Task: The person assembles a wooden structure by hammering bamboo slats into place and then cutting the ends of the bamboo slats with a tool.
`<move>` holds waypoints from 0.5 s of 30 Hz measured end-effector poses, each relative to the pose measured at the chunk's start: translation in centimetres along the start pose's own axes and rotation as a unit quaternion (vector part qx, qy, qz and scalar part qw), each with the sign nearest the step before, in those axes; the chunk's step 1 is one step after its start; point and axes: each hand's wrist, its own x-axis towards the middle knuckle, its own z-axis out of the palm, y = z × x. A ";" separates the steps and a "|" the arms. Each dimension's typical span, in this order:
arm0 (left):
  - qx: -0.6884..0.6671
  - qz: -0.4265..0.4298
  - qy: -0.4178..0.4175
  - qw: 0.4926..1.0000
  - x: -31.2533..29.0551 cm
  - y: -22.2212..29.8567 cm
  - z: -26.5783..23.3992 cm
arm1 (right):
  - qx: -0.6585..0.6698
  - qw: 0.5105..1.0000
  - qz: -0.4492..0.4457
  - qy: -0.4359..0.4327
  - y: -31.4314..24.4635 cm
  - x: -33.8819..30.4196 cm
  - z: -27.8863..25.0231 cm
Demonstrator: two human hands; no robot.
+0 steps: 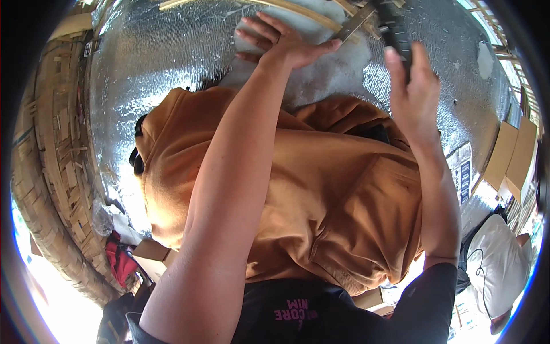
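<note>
Black cloth shirt [366,312] is seen nearest the camera, with a rumpled orange-brown fabric garment [344,178] spread beyond it. Past that garment's far right edge, a narrow black bar with pale marks [393,28] is pinched between thumb and fingers of the right hand [415,97], its long axis pointed away from the garment. Beyond the garment's middle, the left hand [289,49] is held with fingers spread, its thumb nearest a flat grey-brown strip [355,24], slanted rightward toward the bar. Pale wooden strips [312,14] are seen farther off.
</note>
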 end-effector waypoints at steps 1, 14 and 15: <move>0.003 -0.001 0.002 1.000 -0.1 0.0 0.1 | 0.033 0.999 0.017 0.030 -0.3 -0.3 0.0; 0.014 0.017 0.004 1.000 -0.4 0.2 0.4 | -0.084 0.996 -0.013 0.029 4.7 -0.5 0.8; -0.002 0.009 -0.001 1.000 -0.7 0.5 0.2 | -0.081 0.995 0.049 -0.031 4.8 -0.3 0.9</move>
